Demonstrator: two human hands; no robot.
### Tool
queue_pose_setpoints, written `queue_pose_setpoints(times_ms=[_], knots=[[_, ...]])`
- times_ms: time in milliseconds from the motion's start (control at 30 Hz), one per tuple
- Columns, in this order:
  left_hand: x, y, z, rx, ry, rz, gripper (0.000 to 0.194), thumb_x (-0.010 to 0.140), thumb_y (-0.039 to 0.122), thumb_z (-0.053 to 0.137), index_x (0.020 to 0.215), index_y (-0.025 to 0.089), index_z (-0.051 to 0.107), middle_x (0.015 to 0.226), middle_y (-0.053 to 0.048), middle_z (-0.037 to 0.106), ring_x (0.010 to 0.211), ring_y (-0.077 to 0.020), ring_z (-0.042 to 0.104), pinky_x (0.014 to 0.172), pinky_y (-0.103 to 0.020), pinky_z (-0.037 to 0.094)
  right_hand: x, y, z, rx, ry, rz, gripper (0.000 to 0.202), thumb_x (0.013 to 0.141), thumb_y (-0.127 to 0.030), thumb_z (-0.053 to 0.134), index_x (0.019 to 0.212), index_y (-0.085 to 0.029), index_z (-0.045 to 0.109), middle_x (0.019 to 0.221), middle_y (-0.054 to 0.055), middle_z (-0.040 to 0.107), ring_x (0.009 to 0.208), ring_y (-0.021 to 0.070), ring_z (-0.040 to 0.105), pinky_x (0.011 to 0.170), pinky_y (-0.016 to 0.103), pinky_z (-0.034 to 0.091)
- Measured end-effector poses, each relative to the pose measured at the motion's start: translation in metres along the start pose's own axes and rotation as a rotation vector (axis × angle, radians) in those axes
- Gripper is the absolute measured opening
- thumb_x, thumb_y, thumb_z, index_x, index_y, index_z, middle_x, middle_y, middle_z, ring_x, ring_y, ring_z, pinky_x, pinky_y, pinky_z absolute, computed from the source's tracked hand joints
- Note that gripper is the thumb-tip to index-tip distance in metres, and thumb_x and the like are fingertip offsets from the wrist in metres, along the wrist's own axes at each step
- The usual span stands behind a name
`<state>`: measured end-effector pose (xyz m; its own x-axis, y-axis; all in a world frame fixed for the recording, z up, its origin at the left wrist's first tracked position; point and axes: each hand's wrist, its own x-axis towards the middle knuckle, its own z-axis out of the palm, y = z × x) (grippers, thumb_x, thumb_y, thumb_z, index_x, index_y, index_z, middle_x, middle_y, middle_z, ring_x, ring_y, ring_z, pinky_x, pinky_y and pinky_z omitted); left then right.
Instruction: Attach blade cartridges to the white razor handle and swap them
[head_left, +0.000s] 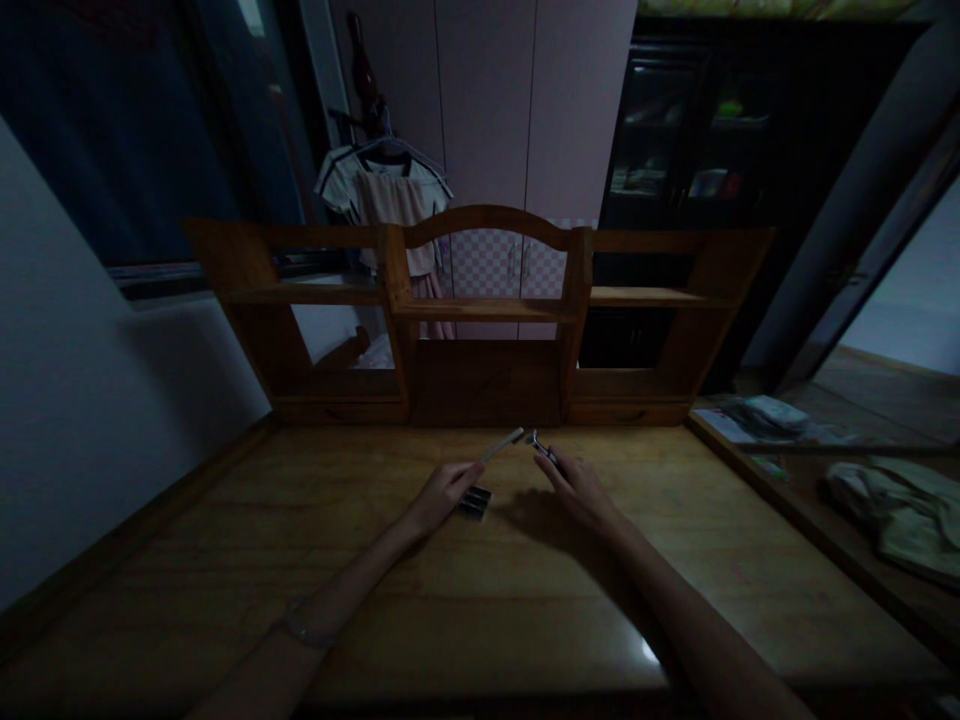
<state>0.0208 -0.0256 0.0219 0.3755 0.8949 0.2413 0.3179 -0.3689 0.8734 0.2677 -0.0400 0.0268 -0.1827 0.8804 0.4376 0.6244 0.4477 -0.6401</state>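
My left hand (444,492) holds a thin pale stick-like tool (504,445) that angles up and to the right over the wooden desk (480,590). My right hand (576,487) grips a small metal tool (540,444) whose tip points toward the pale tool's end; the two tips are close but apart. A small dark flat object (475,501) lies on the desk just right of my left hand. The room is dim, so fine detail of both tools is unclear.
A wooden shelf unit (484,310) stands along the desk's far edge. Clothes on a hanger (386,190) hang behind it. Cloth and papers (892,500) lie on a surface to the right. A pale wall (67,420) borders the left.
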Motion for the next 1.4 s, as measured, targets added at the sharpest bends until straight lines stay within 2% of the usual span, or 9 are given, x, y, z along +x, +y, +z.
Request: queue_pose_setpoints(times_ms=[133,400,633,833,1100,1233,1400], knots=[[-0.001,0.001,0.002,0.029,-0.015,0.043,0.049,0.088,0.056,0.039,0.062,0.015,0.048,0.060,0.001,0.039,0.057,-0.0117,0.039,0.052,-0.022,0.030,-0.001,-0.006,-0.002,0.041,-0.034,-0.001,0.036,0.091,-0.050,0.043,0.075,-0.021,0.057,0.065,0.001,0.059,0.060,0.0168,0.053,0.057,0.025,0.031],[0.000,-0.005,0.003,0.027,-0.008,0.027,0.048,0.088,0.055,0.040,0.063,0.015,0.049,0.060,0.001,0.041,0.057,-0.0121,0.041,0.053,-0.022,0.031,-0.001,-0.004,0.003,0.048,-0.015,0.007,0.033,0.087,-0.049,0.049,0.072,-0.020,0.055,0.055,-0.002,0.050,0.049,0.0132,0.043,0.050,0.025,0.024],[0.001,-0.006,0.004,0.035,-0.049,0.023,0.045,0.089,0.051,0.040,0.065,0.014,0.050,0.060,0.001,0.042,0.057,-0.0119,0.041,0.053,-0.022,0.030,0.001,0.000,0.002,-0.023,-0.032,-0.022,0.032,0.090,-0.046,0.044,0.078,-0.020,0.057,0.062,0.001,0.060,0.054,0.0157,0.052,0.052,0.025,0.026],[0.003,-0.010,0.004,0.060,-0.026,0.018,0.046,0.088,0.053,0.042,0.064,0.014,0.050,0.060,0.001,0.044,0.058,-0.0122,0.042,0.054,-0.022,0.031,-0.001,-0.004,0.001,-0.180,-0.076,-0.026,0.035,0.094,-0.046,0.037,0.083,-0.019,0.057,0.070,0.004,0.065,0.062,0.0174,0.060,0.055,0.025,0.030],[0.003,-0.006,0.000,0.008,-0.038,0.011,0.048,0.087,0.053,0.042,0.059,0.015,0.045,0.057,0.003,0.037,0.054,-0.0102,0.036,0.050,-0.021,0.026,-0.002,-0.012,-0.003,-0.424,0.028,-0.073,0.036,0.093,-0.048,0.039,0.082,-0.019,0.057,0.068,0.007,0.067,0.057,0.0172,0.060,0.053,0.025,0.027],[0.004,-0.009,0.001,0.059,-0.012,-0.001,0.048,0.087,0.054,0.042,0.061,0.014,0.049,0.058,0.002,0.040,0.056,-0.0107,0.038,0.052,-0.022,0.028,-0.002,-0.017,-0.008,-0.272,0.107,-0.081,0.035,0.093,-0.047,0.041,0.082,-0.018,0.058,0.066,0.004,0.065,0.056,0.0149,0.058,0.053,0.024,0.029],[0.004,-0.007,-0.007,0.067,0.139,0.029,0.043,0.089,0.049,0.042,0.063,0.015,0.047,0.059,0.003,0.035,0.057,-0.0101,0.034,0.052,-0.022,0.026,0.001,-0.020,-0.007,-0.122,0.153,-0.016,0.043,0.093,-0.049,0.041,0.069,-0.017,0.057,0.055,0.000,0.053,0.050,0.0120,0.051,0.051,0.023,0.027]])
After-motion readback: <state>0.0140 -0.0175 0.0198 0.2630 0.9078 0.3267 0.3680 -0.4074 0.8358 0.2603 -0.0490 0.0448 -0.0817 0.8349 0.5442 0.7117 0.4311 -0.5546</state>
